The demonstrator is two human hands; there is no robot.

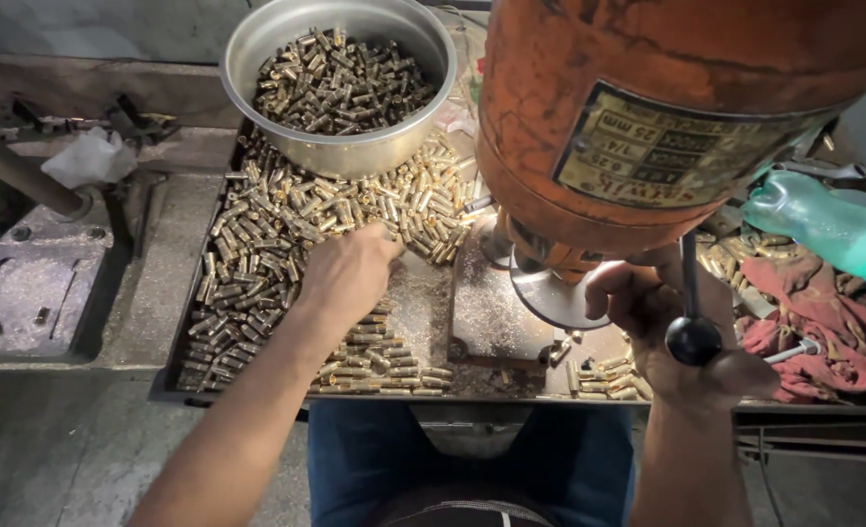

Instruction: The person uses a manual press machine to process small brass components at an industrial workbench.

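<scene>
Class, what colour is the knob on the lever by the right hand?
Black knob, head view.

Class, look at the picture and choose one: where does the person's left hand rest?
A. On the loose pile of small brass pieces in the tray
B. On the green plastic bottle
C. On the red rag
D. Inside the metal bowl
A: the left hand lies palm down on the brass pieces spread across the tray, in front of the metal bowl, while the right hand is by the black-knobbed lever.
</scene>
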